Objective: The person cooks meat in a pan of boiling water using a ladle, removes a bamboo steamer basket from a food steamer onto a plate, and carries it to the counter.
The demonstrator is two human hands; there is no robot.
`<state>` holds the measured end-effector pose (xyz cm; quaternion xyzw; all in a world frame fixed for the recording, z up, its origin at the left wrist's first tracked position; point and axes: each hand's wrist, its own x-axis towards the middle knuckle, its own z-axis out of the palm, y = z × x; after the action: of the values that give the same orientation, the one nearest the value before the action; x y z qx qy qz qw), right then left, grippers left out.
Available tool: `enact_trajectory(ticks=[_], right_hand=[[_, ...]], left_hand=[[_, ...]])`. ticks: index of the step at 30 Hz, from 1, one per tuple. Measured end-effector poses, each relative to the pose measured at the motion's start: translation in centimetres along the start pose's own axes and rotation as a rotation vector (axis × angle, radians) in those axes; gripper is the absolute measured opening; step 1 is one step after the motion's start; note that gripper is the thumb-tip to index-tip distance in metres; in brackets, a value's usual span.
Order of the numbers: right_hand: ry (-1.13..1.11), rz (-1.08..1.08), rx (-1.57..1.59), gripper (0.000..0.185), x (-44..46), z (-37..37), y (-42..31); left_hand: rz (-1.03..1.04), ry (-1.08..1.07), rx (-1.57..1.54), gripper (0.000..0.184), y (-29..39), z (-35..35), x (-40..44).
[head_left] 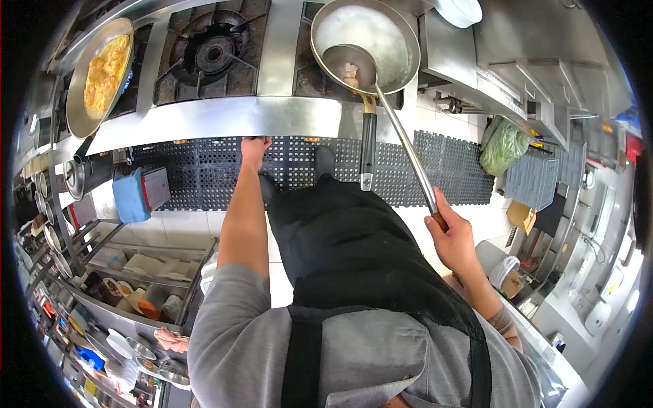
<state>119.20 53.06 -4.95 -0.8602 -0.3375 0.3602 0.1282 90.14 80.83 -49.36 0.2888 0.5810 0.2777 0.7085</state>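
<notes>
My right hand (pixel 449 234) is wrapped round the end of a long-handled metal ladle (pixel 408 143). The ladle's round bowl, with a few pale pinkish pieces of food (pixel 350 73) in it, lies in a frying pan (pixel 412 64) of cloudy, foamy white liquid (pixel 360 27). That pan sits on the right burner, its black handle (pixel 368 146) pointing towards me. At the stove's front edge my left hand (pixel 254 151) is closed on what looks like a stove knob, mostly hidden under the fingers.
A second frying pan (pixel 76 88) with yellow egg-like food (pixel 107 75) is on the left burner, over a blue flame. Between the pans is a bare burner (pixel 214 54). A black rubber mat (pixel 204 173) covers the floor. Blue-grey crates (pixel 530 180) and a green plastic bag (pixel 505 146) stand right.
</notes>
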Motion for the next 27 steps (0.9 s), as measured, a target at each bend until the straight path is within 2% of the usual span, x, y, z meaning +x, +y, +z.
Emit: enact_trajectory(ticks=[4, 6, 10, 12, 13, 15, 17, 20, 22, 27], right_hand=[[-0.032, 0.025, 0.079, 0.060, 0.2, -0.4, 0.4], [-0.183, 0.260, 0.324, 0.057, 0.7, -1.1, -0.9], [-0.245, 0.248, 0.548, 0.058, 1.7, -1.2, -0.1], [-0.312, 0.360, 0.851, 0.061, 2.1, -1.5, -0.1], [-0.314, 0.359, 0.855, 0.061, 2.3, -1.7, -0.1], [-0.363, 0.366, 1.090, 0.061, 2.6, -2.1, -0.4], [-0.341, 0.364, 1.103, 0.057, 3.1, -2.3, -0.4], [-0.165, 0.253, 0.845, 0.055, 4.4, -3.1, 0.3], [-0.146, 0.223, 0.796, 0.056, 5.4, -3.7, 1.0], [-0.105, 0.194, 0.580, 0.060, 7.7, -4.9, 2.4]], left_hand=[[0.026, 0.047, 0.015, 0.017, 0.5, 0.7, -0.7], [-0.002, 0.034, 0.022, 0.020, 0.5, 0.5, -0.8], [-0.044, 0.103, 0.036, 0.025, 0.9, 0.1, -2.7], [-0.167, 0.124, 0.016, 0.030, -0.1, -1.0, -3.6], [-0.165, 0.126, 0.019, 0.030, -0.8, -1.7, -4.2], [-0.254, 0.063, 0.146, 0.031, -2.7, -3.6, -5.5], [-0.276, 0.051, 0.259, 0.031, -4.7, -5.3, -7.5], [-0.333, 0.078, 0.331, 0.032, -8.8, -8.6, -9.9], [-0.386, 0.011, 0.506, 0.046, -11.1, -10.6, -11.1], [-0.428, 0.075, 0.549, 0.050, -8.3, -9.7, -16.9]])
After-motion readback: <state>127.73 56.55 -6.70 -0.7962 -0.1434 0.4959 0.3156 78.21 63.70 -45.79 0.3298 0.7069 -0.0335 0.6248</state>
